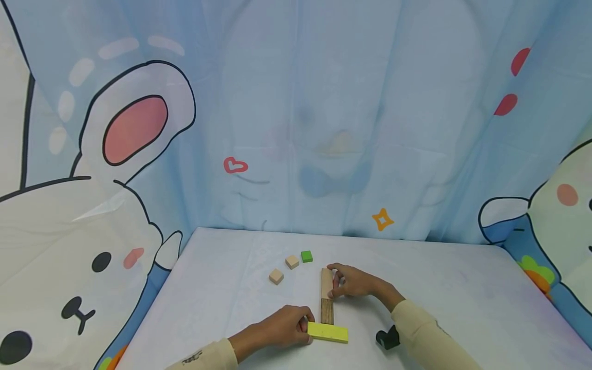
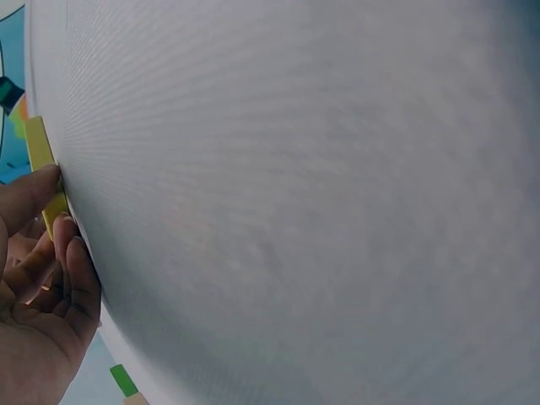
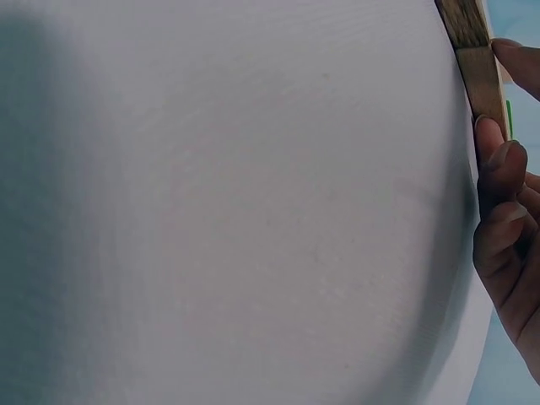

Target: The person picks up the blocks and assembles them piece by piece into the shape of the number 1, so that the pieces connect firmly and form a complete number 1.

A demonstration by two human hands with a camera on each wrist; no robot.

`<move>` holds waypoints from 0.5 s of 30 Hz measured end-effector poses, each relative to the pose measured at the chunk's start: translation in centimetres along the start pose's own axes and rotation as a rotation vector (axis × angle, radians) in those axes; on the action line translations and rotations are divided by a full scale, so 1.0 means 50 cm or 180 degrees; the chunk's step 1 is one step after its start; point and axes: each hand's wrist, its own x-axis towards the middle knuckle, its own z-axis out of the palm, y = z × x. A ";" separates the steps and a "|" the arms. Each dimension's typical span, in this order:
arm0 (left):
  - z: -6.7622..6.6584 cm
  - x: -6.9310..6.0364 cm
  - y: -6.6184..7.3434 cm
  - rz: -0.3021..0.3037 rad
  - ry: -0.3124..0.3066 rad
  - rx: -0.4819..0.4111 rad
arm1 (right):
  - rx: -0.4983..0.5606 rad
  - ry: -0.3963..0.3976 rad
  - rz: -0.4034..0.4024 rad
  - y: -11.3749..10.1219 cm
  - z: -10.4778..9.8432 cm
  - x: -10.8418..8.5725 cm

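Note:
My left hand (image 1: 289,326) pinches the left end of a yellow rectangular block (image 1: 329,332) between thumb and fingers, low over the white table. Its long side lies across the near end of a dark brown wooden block (image 1: 327,311). In line with that, farther back, lies a pale wooden block (image 1: 326,282), end to end with the brown one. My right hand (image 1: 353,281) holds the pale block from the right, a finger at its far end and the thumb near the joint. The right wrist view shows the pale block (image 3: 484,83) between these fingertips.
Two pale wooden cubes (image 1: 276,276) and a green cube (image 1: 307,256) sit farther back, left of the pale block. A black object (image 1: 387,338) shows beside the right sleeve. Behind the white table (image 1: 462,288) hangs a light blue cartoon curtain (image 1: 296,103).

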 end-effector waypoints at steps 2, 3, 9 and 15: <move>0.000 0.000 0.001 -0.0006 0.0000 -0.0008 | 0.0007 0.0013 -0.0008 0.000 0.000 -0.001; -0.001 -0.001 0.002 -0.0006 0.0002 -0.0008 | 0.0007 0.0015 -0.0009 0.000 0.000 -0.002; 0.000 -0.001 0.001 0.0005 0.0020 0.0056 | 0.0001 0.0025 -0.0018 0.000 0.000 -0.004; 0.001 0.000 0.000 -0.0008 0.0017 0.0006 | -0.0023 0.0061 -0.0090 -0.004 -0.003 -0.006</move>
